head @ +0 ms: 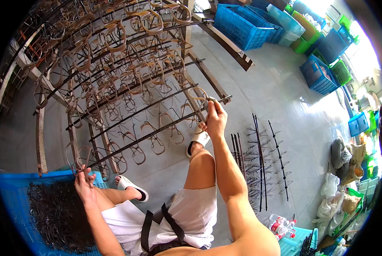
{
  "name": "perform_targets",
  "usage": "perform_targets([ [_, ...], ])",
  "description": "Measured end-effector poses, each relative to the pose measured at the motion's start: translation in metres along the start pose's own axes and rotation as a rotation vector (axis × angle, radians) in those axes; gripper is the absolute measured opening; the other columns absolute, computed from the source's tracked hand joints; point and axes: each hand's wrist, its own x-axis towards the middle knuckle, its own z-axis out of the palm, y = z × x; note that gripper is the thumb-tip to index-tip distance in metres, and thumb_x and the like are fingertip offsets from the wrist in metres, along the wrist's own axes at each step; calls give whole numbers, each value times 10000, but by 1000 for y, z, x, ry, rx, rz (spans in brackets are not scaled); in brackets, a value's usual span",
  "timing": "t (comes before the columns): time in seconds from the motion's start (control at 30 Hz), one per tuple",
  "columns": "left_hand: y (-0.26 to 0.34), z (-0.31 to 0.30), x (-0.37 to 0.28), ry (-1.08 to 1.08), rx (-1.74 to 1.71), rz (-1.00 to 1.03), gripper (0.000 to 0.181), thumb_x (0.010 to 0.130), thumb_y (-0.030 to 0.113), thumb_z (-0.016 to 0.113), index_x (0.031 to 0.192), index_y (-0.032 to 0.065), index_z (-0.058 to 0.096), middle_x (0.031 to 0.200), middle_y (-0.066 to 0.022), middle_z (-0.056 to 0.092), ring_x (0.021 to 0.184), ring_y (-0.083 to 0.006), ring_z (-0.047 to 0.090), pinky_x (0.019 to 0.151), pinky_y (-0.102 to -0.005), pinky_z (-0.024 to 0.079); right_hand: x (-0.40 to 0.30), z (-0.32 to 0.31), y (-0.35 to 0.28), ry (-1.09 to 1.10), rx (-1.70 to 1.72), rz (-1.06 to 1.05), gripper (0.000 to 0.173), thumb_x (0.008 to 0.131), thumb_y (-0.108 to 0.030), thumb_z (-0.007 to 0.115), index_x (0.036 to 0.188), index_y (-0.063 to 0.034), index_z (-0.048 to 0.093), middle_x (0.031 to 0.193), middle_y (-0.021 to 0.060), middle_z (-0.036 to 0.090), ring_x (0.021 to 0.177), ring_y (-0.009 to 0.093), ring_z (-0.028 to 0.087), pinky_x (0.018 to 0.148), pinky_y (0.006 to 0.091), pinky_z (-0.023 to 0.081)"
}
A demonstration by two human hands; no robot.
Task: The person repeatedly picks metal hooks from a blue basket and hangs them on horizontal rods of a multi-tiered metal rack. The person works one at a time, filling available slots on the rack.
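Note:
My left hand [85, 184] holds several thin brown eyeglass frames [70, 157], above the rim of a blue plastic crate [10, 198]. Packed into that crate is a tangled heap of dark frames [60, 214]. Farther out, my right hand [217, 117] pinches a tan eyeglass frame [197, 89] by the right end of a black rod [152, 133]. From this rod, the lowest at the front, hang several brown frames [152, 144]. The metal rack [44, 80] behind it carries rows of rods full of similar frames.
Black rods with clips [261, 172] lie on the grey floor at right. Blue crates [242, 28] stand behind. Plastic bottles [280, 225] rest on a teal crate [295, 241]; bags [331, 198] line the right side. A rail [226, 41] juts from the rack.

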Motion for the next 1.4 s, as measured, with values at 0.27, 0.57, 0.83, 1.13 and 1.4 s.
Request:
perform_targets([
  [0.27,5,0,-1,-53,-20,-3,313,958,233,451,1161,17,550,1000,-97,636,612,-66,525,632,-236,498,0,-2,-3,19,-287,-153,189,907,-174,566,995,-27,646,583,-69,444,475,28,344,423,213,294],
  [0.57,12,7,-21,78,-13,105,219,947,155,455,1109,31,535,929,-87,613,620,-87,538,591,-255,501,16,-8,1,22,-82,-35,190,915,-192,554,968,-29,638,607,-68,467,449,11,342,394,194,281],
  [0.83,51,23,-91,-301,243,102,137,862,33,468,981,0,527,780,-74,580,588,-142,574,493,-259,501,-51,29,-45,16,-683,-694,307,885,-193,554,1086,36,512,1033,202,456,955,337,447,833,410,390],
  [1.13,72,77,-107,-901,100,-314,267,853,0,522,1117,-39,530,858,-55,573,709,-103,567,629,-258,531,-146,72,-79,-1495,-263,-184,289,833,-166,645,1075,-24,577,924,134,592,869,294,560,749,353,457],
  [1.4,52,110,-112,-669,269,-230,294,893,-5,491,1183,-40,516,985,-104,624,686,-136,638,502,-234,540,-110,29,-81,-1288,-391,-270,161,821,-130,649,902,2,606,802,133,624,718,318,591,633,331,476],
])
